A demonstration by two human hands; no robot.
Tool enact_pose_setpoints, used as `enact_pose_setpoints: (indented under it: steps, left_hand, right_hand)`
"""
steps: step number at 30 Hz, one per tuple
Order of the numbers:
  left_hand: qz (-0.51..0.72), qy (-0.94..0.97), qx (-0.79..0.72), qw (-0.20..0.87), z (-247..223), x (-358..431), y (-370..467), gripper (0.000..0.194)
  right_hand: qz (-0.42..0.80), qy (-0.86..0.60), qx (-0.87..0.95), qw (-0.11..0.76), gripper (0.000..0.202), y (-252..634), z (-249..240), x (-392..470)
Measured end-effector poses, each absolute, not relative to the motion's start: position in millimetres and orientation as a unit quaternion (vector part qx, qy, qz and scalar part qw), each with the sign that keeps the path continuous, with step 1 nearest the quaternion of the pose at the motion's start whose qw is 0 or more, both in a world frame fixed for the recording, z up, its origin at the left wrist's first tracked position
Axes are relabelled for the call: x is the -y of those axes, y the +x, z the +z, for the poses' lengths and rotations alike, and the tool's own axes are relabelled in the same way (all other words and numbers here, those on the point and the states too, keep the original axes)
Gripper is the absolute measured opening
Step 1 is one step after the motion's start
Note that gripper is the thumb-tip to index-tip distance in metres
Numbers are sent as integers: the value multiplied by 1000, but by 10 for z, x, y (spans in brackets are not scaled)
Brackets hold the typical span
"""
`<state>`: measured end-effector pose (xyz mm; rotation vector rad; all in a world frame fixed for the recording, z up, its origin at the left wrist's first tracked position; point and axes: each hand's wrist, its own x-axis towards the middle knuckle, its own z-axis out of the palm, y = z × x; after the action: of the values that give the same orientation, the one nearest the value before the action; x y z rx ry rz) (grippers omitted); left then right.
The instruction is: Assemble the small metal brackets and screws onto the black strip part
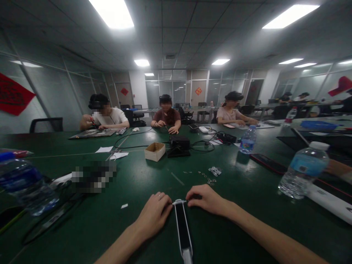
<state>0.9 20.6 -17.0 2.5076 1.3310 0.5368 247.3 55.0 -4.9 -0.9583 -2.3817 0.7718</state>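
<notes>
A long, narrow black strip with a white frame [183, 227] lies on the green table [154, 249], pointing away from me. Its far end has a white loop and a thin crosspiece. My left hand [157, 209] is closed at the left of that end, thumb and forefinger touching the crosspiece. From the other side, my right hand [206, 198] curls its thumb and forefinger together beside the crosspiece's right tip; whatever they pinch is too small to make out. Beyond my right hand lie several small rings [211, 181] and a cluster of pale metal pieces [215, 171].
A small open cardboard box [155, 152] stands ahead, beside a black device [178, 145] with cables. Water bottles stand at the left [26, 185] and right [305, 170]. A white scrap [124, 206] lies left of my hand. Several people sit across the table; another person's arm [339, 168] reaches in from the right.
</notes>
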Motion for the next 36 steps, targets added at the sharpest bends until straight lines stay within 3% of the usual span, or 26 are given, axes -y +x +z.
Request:
enact_pose_setpoints:
  steps: [28, 36]
  left_hand:
    - [174, 862, -461, 118, -142, -196, 35, 15]
    - [176, 863, -457, 121, -137, -193, 31, 16]
  right_hand:
    - [260, -365, 851, 274, 15, 2332, -166, -506]
    - [219, -342, 880, 246, 26, 2403, -108, -505]
